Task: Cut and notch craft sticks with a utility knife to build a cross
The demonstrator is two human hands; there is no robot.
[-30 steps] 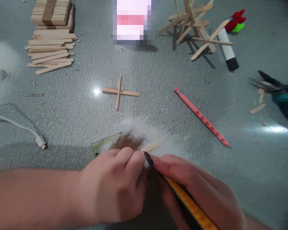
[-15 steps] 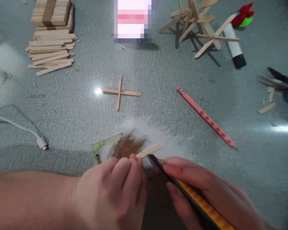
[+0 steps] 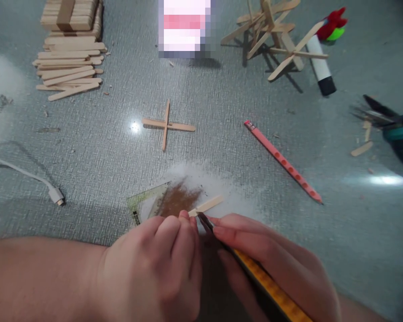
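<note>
My left hand is closed, pinching a wooden craft stick whose free end points up and to the right. In my right hand is a utility knife with a yellow and black handle. Its blade tip rests at the stick's lower edge, close beside my left fingertips. Beneath both hands lies a worn board with a brown patch and white around it, partly hidden by my hands. Beyond it, two craft sticks form a cross on the table.
A pink pencil lies to the right, with pliers farther over. Loose craft sticks and a banded bundle sit at upper left. A stick structure stands near a white tube. A white cable lies at left.
The knife blade has shifted left along the stick, nearer my left fingertips. My left hand keeps its hold, and the whole view has moved slightly.
</note>
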